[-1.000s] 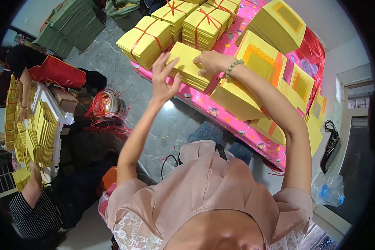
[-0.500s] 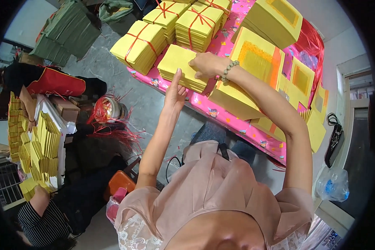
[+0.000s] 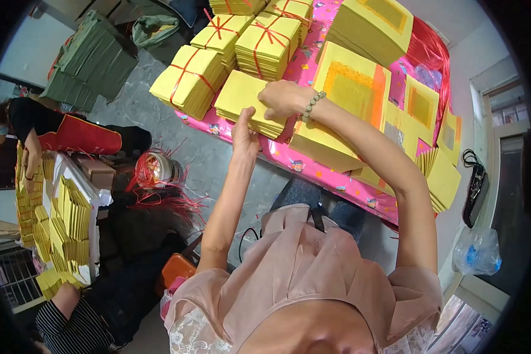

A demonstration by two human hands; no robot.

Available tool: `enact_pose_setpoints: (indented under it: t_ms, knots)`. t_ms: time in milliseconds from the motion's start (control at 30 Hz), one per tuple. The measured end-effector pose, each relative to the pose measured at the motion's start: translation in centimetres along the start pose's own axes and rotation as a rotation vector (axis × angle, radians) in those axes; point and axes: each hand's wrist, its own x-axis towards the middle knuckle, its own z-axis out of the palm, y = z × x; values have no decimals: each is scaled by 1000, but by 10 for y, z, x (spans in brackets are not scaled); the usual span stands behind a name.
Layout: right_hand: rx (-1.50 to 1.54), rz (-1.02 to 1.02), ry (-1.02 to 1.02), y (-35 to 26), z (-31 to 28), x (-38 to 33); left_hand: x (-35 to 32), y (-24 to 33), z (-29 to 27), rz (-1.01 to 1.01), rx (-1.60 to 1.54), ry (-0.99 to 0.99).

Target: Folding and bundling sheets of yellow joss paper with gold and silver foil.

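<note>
A loose stack of yellow paper [image 3: 242, 93] lies at the near edge of the pink-covered table, with no ribbon round it. My left hand [image 3: 245, 135] is closed at its near edge, thumb on top and fingers below, partly hidden. My right hand [image 3: 288, 98], with a beaded bracelet [image 3: 312, 105] at the wrist, is curled over the stack's right end. Beside it on the left stands a yellow bundle [image 3: 189, 79] tied crosswise with red ribbon. Behind is another tied bundle [image 3: 266, 47]. Under my right forearm is a taller yellow paper stack [image 3: 330, 141].
The pink patterned cloth [image 3: 298, 162] covers the table. Red ribbon [image 3: 433, 56] hangs at its far right. On the left, two people work at a white table [image 3: 91, 218] with folded yellow paper [image 3: 71, 218]. A tub with red ribbon scraps [image 3: 159, 168] stands on the floor.
My left hand has closed in on the stack's near edge, its thumb now on the paper. My right hand stays at the right end. The view has shifted slightly.
</note>
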Motion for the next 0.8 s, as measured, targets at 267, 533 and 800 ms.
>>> enact_pose_setpoints:
  t_ms: [267,533,800]
  knots:
    - [261,-98,592,1,-25,-45,-36,39,21,365,86,-121]
    - [538,-245,1055,-5,-43,-154,-128,78,74,607,192,-568]
    - [831,-19,1122,9,22,-295,-184,4,136,505,626,-913]
